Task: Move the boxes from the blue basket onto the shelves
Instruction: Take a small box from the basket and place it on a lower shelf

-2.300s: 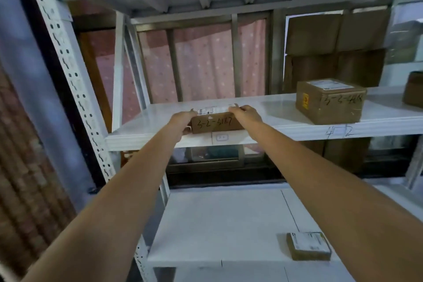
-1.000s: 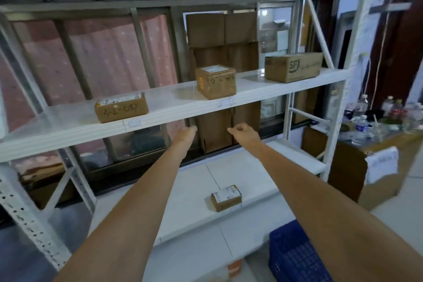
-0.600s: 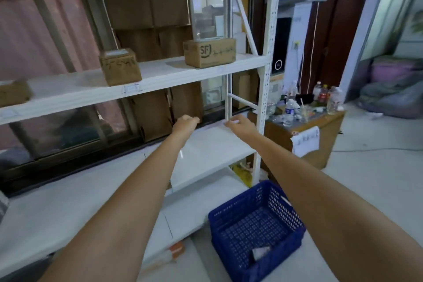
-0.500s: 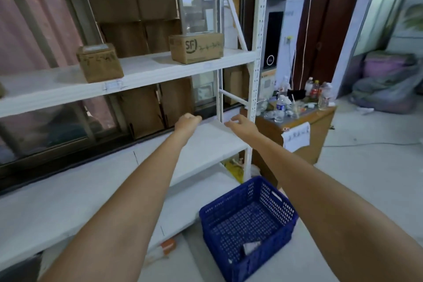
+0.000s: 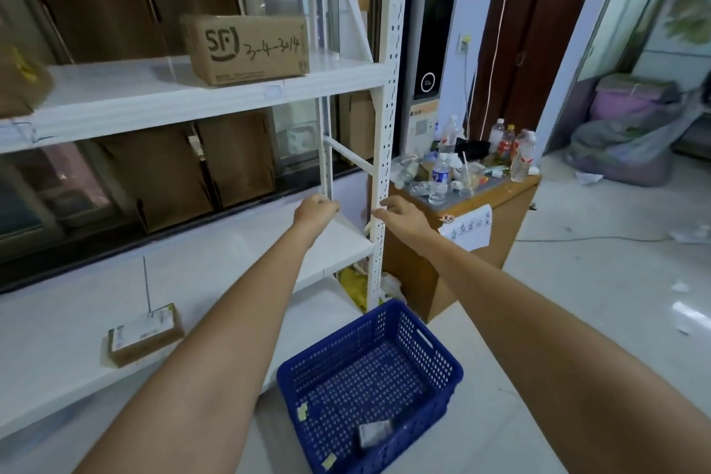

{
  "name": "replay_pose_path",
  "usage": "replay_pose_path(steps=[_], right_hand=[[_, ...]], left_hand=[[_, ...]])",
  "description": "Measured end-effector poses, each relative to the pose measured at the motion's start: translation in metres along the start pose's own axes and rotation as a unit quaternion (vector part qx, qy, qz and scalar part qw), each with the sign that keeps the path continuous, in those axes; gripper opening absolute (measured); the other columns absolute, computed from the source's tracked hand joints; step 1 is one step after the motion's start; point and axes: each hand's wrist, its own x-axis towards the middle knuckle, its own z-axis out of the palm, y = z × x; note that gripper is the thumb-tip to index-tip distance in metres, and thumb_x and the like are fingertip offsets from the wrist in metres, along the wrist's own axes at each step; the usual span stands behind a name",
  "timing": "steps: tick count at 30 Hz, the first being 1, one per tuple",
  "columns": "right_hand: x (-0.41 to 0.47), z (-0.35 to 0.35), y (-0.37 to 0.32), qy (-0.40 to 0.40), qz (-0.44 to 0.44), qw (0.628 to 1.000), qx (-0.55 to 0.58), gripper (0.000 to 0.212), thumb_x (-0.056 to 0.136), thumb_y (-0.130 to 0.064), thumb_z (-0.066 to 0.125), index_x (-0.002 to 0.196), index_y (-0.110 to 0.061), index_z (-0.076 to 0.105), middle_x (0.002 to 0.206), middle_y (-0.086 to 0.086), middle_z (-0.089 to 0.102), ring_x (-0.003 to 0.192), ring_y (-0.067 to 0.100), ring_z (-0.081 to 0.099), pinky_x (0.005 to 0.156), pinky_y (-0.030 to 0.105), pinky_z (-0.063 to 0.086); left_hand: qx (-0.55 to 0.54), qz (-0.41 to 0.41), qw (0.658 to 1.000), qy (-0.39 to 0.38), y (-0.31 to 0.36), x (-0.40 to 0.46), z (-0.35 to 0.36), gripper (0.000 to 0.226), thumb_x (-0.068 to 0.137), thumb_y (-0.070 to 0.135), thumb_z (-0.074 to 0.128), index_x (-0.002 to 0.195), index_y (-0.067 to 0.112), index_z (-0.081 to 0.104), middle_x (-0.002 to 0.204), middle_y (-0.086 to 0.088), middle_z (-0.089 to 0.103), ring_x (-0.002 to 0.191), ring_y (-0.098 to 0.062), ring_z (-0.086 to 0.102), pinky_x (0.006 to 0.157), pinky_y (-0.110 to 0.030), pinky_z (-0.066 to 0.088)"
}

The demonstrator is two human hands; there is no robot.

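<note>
From the head camera, both arms reach forward empty: the left hand [image 5: 315, 209] is loosely curled around nothing, and the right hand [image 5: 400, 212] hangs with relaxed, slightly spread fingers near the white perforated steel shelf upright [image 5: 384, 150]. The blue perforated plastic basket [image 5: 442, 362] sits on the floor below, holding only a small grey packet [image 5: 374, 433] and scraps. Cardboard boxes already stand on the white shelves [image 5: 192, 96]. To finish well, bend down, lower both hands into the basket, and grip the packet by its edges.
</note>
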Motion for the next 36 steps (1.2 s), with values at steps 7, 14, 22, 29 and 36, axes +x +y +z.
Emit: replay_pose_path(steps=[7,14,22,29,36], right_hand=[[0.083,-0.011,0.02,-0.053,0.001,0.998,-0.013,0.048,0.091,-0.045,0.057,0.131,-0.019,0.051,0.129,0.009,0.06,0.105,0.022,0.055,0.087,0.029,0.04],[0.145,0.013,0.044,-0.137,-0.001,0.991,0.001,0.043,0.089,-0.041,0.061,0.127,-0.021,0.054,0.121,0.006,0.061,0.107,0.022,0.055,0.091,0.029,0.041],[0.177,0.053,0.134,-0.266,-0.007,0.964,-0.011,0.039,0.091,-0.038,0.06,0.126,-0.02,0.056,0.114,0.002,0.059,0.103,0.02,0.053,0.085,0.026,0.04],[0.198,0.145,0.272,-0.319,0.079,0.944,-0.02,0.035,0.091,-0.042,0.061,0.12,-0.023,0.056,0.125,0.002,0.052,0.091,0.015,0.052,0.081,0.028,0.038],[0.209,0.293,0.468,-0.37,0.132,0.915,-0.089,0.047,0.091,-0.05,0.059,0.126,-0.02,0.052,0.143,0.004,0.044,0.121,0.028,0.048,0.102,0.045,0.041]], left_hand=[[-0.013,-0.026,0.999,0.032,0.013,0.069,0.028,0.009,0.086,0.023,0.054,0.088,0.015,0.059,0.1,-0.017,0.06,0.089,-0.029,0.056,0.072,-0.03,0.041],[-0.001,-0.099,0.993,0.069,-0.028,0.102,0.058,0.011,0.084,0.021,0.054,0.091,0.013,0.058,0.086,-0.005,0.056,0.083,-0.025,0.052,0.076,-0.031,0.044],[-0.012,-0.194,0.973,0.123,-0.109,0.104,0.116,0.005,0.082,0.018,0.053,0.086,0.016,0.055,0.087,-0.003,0.054,0.082,-0.023,0.05,0.074,-0.029,0.04],[0.028,-0.24,0.966,0.086,-0.24,0.126,0.195,0.004,0.088,0.015,0.052,0.089,0.012,0.055,0.084,-0.007,0.054,0.08,-0.023,0.05,0.071,-0.028,0.038],[0.086,-0.295,0.951,0.015,-0.457,0.158,0.309,0.027,0.096,0.014,0.047,0.07,0.009,0.044,0.062,-0.005,0.035,0.055,-0.019,0.032,0.067,-0.035,0.032]])
